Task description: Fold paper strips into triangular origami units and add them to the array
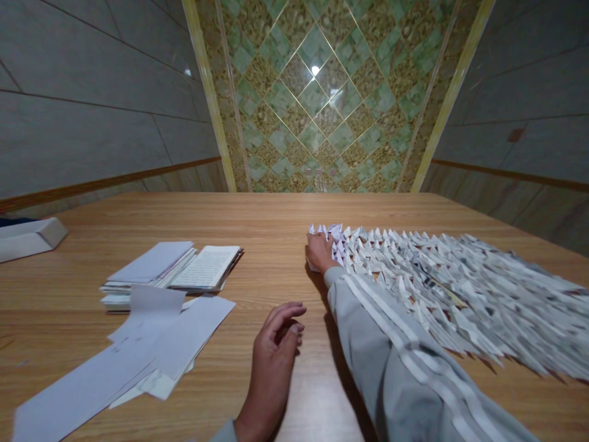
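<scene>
Rows of small folded paper boats [386, 258], mostly white with some printed ones, cover the right side of the wooden table [271, 221]. At the left end of these rows, my right hand [319, 250] reaches out beside a few pale lilac boats [339, 248]. Its fingers are closed, and a bit of pale folded paper shows under them; most of that piece is hidden by the hand. Nearer to me, my left hand [277, 347] hovers over or rests on the table with loosely bent fingers apart and nothing in them.
Left of my hands lie stacks of cut paper [151, 264], one topped by a printed sheet [205, 267]. Loose white sheets [133, 350] spread in front of them. A white box [32, 238] stands at the far left edge. A green tiled surface [315, 92] lies beyond the table.
</scene>
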